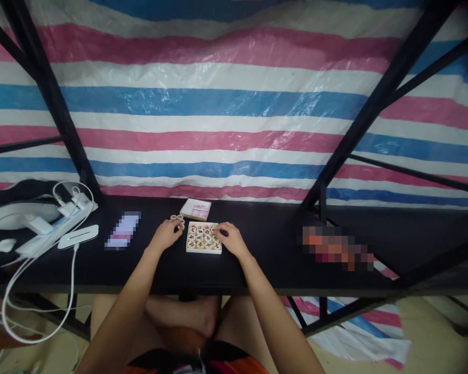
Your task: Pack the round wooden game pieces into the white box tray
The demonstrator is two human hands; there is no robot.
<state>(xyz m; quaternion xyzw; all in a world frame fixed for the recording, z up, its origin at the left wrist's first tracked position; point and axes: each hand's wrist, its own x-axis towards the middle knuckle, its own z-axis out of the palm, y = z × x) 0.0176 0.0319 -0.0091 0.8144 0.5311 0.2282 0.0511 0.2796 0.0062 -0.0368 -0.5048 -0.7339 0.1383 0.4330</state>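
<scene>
A white box [204, 252] holds rows of round Chinese chess pieces [200, 238] with dark characters, and red ones along its far side. To the left, several loose Chinese chess pieces [177, 217] lie beyond the fingers of my left hand [166, 235]. That hand is curled, its thumb and forefinger closed around a piece at the edge of this group. My right hand [231, 239] reaches over the far right corner of the box, thumb and forefinger pinching a piece there. The fingers partly cover both pieces.
Behind the box lies its white lid [195, 209]. A blurred phone-like object [123, 230], a white device [78, 237] and a power strip [56, 228] with cables are on the left. A blurred orange item [335, 248] lies right. Black metal posts [359, 135] frame the black tabletop [273, 254].
</scene>
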